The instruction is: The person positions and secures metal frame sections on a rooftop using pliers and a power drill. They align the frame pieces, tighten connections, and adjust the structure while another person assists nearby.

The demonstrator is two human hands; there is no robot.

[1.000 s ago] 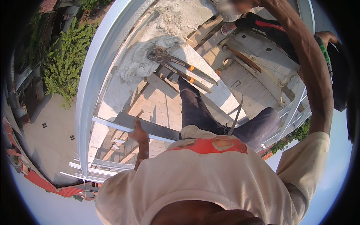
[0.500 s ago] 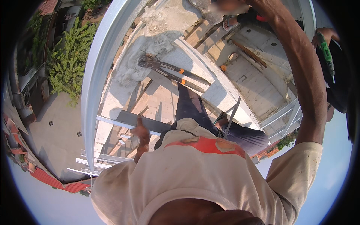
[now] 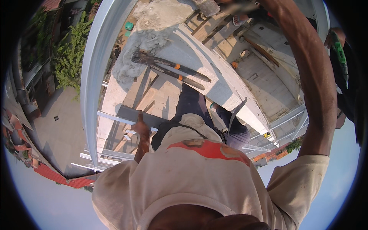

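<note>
My left hand [image 3: 142,126] is closed around the edge of a dark grey metal channel [image 3: 128,114] beside my hip. My right arm [image 3: 318,80] is raised in a bend, and its hand lies beyond the top edge. A long-handled cutter [image 3: 172,69], black with orange bands and looking like bolt cutters, lies over the masonry ledge [image 3: 220,90], with neither hand on it. At the right rim a co-worker's hand [image 3: 334,36] holds a green power screwdriver [image 3: 339,55] with its bit pointing down.
A curved-looking galvanized beam [image 3: 90,76] runs along my left. Rough grey mortar [image 3: 134,50] covers part of the wall top. A lower walled space [image 3: 268,84] opens to the right, with a partly blurred person [image 3: 239,7] near the top. Metal rails [image 3: 287,119] cross at right.
My view has shifted a little, so the cutter and ledge appear farther left and higher. My right leg has moved inward. My left hand stays on the channel.
</note>
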